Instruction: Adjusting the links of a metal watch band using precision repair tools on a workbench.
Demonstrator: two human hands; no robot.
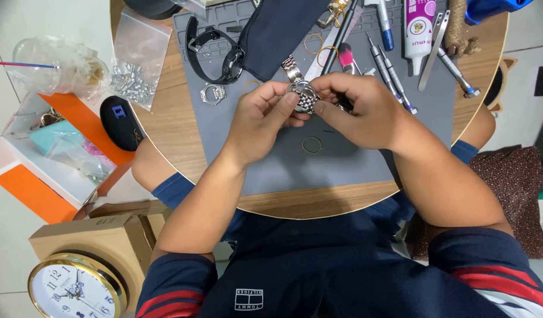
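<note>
Wall clock point(76, 290) nearest, below left hand point(261, 115). Both hands, right hand point(358, 111) too, pinched shut on steel watch point(304, 97) between fingertips, above grey mat point(318, 162). Risk: slipping grip, dropping watch onto loose ring point(311, 145) just below, scratching.

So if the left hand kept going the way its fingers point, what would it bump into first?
Most likely the right hand: the left hand points across the grey mat at it, with only the metal watch they share between them. Depth is hard to judge.
</note>
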